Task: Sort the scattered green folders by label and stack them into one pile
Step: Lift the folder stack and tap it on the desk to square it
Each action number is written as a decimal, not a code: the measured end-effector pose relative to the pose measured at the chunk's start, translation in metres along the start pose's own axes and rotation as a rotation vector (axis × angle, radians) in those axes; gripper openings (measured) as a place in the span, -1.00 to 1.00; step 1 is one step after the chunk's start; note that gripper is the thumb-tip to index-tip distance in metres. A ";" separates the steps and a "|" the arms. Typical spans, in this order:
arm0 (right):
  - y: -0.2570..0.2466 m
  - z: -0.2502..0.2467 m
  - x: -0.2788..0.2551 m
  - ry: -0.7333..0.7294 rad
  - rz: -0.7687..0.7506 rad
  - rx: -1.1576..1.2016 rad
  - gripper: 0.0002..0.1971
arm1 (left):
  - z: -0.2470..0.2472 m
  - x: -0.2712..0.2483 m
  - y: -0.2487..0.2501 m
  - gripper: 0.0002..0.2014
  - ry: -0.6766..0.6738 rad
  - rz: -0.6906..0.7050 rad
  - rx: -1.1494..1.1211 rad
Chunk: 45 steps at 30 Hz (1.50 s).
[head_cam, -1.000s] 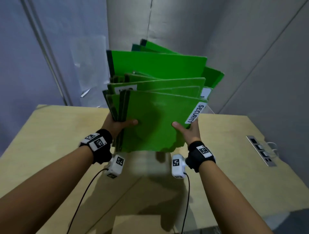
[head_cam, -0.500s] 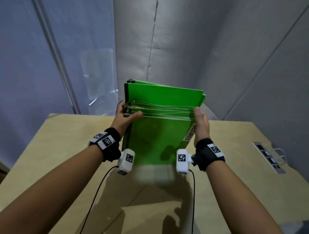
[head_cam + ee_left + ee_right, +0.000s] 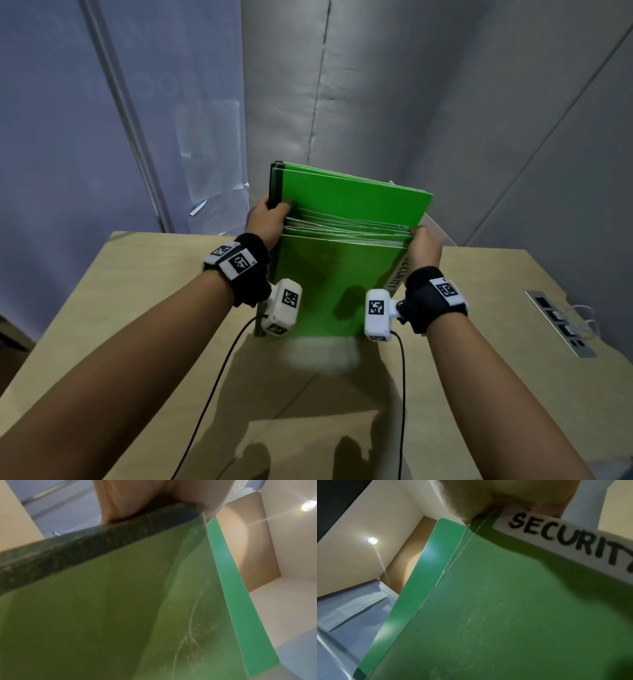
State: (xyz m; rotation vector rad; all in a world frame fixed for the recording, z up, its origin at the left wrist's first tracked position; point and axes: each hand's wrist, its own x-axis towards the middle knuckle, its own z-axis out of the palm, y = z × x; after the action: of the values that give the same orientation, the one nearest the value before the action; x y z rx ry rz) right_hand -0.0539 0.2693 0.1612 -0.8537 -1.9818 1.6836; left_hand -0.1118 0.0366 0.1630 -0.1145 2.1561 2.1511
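A bundle of several green folders [image 3: 339,274] stands on edge on the wooden table [image 3: 144,291], squared up between my hands. My left hand [image 3: 269,219] grips the dark spine side near the top, fingers curled over the upper edges. My right hand [image 3: 423,246] grips the opposite side at the top. The nearest folder carries a white label reading SECURITY [image 3: 397,277], which also fills the right wrist view as the label [image 3: 570,538]. In the left wrist view the nearest green folder [image 3: 102,608] and its dark spine [image 3: 96,539] fill the frame.
A power socket strip [image 3: 561,322] with a white cable is set into the table at the right. Grey partition walls [image 3: 411,102] stand close behind the table. A wrist camera cable [image 3: 219,377] hangs under each forearm.
The fanned, lifted folders have been closed together and lowered onto their bottom edges on the table. Both hands have slid up from the lower corners to the top sides of the bundle.
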 end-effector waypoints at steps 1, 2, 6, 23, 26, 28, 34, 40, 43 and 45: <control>-0.002 -0.001 -0.003 -0.035 -0.012 0.018 -0.76 | 0.000 0.005 -0.002 -0.67 -0.006 -0.020 0.005; -0.006 -0.002 -0.008 -0.060 -0.030 0.031 -0.75 | -0.001 0.008 -0.003 -0.67 -0.016 -0.041 0.006; -0.026 -0.006 -0.014 -0.077 -0.025 0.065 -0.25 | -0.001 0.011 -0.004 -0.77 -0.011 -0.067 0.029; -0.032 0.000 -0.025 -0.115 0.028 0.148 -0.11 | 0.005 0.020 0.012 -0.08 -0.154 -0.096 -0.143; -0.037 -0.002 -0.021 -0.110 0.098 0.170 0.00 | 0.005 0.041 0.008 0.04 -0.086 -0.135 -0.182; -0.037 -0.001 -0.014 -0.083 0.161 0.193 0.13 | 0.008 0.038 0.011 0.11 -0.016 -0.167 -0.200; -0.037 0.006 -0.008 -0.042 0.132 0.179 -0.41 | 0.013 0.007 0.030 0.06 0.027 -0.134 -0.165; -0.014 -0.004 -0.008 -0.177 -0.021 0.195 -0.40 | -0.002 -0.001 0.009 -0.10 -0.080 -0.046 -0.169; 0.005 -0.007 -0.003 -0.171 -0.045 0.144 -0.58 | -0.007 -0.004 -0.006 -0.31 -0.107 -0.001 -0.133; 0.014 -0.006 0.000 -0.144 -0.041 0.113 -0.72 | -0.010 -0.003 -0.015 -0.38 -0.133 0.003 -0.085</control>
State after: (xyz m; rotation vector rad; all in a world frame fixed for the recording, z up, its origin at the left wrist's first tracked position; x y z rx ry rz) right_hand -0.0475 0.2753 0.1487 -0.6643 -1.9601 1.8601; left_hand -0.1075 0.0270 0.1487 0.0247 1.9959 2.1850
